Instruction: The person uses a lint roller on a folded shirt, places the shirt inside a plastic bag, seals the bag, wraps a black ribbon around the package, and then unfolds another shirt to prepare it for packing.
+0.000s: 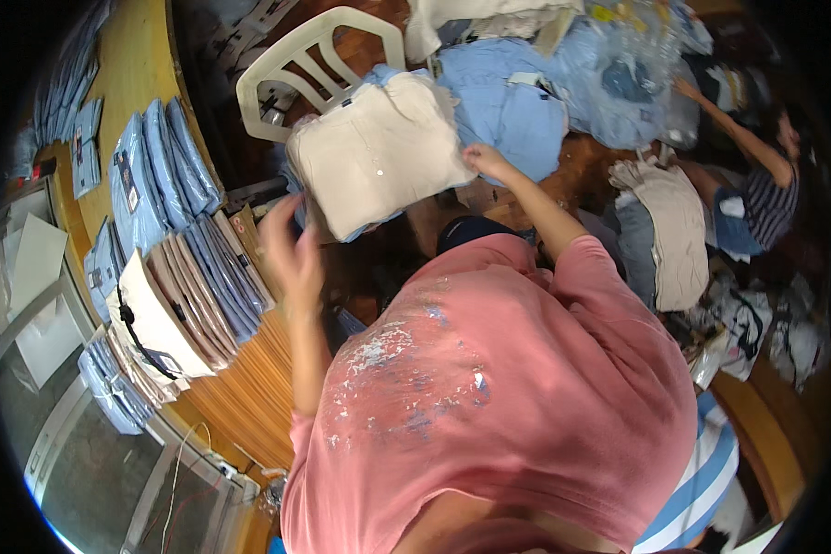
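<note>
A cream shirt with a button placket lies spread and roughly folded on top of a pile, in front of a white plastic chair's back. At its right edge, my right hand has its fingers closed on the fabric. My left hand is raised beside the pile's near left corner, fingers apart and slightly blurred, with nothing visible in it. Light blue cloth shows from beneath the cream shirt at the back and front.
Beyond the pile stands the white slatted chair back. Blue shirts and plastic-wrapped garments heap at the far right. Packed folded shirts line a wooden table on the left. A person sits at right near a cream garment stack.
</note>
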A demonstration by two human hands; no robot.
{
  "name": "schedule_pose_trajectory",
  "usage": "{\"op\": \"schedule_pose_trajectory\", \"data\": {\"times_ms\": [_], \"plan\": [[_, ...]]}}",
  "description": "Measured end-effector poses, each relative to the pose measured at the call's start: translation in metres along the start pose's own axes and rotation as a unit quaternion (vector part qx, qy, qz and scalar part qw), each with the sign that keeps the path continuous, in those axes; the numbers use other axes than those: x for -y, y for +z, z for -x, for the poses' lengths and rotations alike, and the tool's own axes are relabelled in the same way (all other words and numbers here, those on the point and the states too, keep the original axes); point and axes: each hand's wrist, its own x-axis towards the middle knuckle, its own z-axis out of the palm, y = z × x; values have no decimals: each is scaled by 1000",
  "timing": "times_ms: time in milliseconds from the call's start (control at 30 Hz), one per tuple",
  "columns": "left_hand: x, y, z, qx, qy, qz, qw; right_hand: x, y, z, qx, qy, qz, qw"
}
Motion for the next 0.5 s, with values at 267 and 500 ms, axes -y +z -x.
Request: {"op": "schedule_pose_trajectory", "data": {"times_ms": [267,500], "plan": [[220,187,-63,210,-74,-157,962,127,36,-149,-106,-415,160,890],[251,224,-68,240,-63,-126,961,167,69,-155,48,-321,314,892]]}}
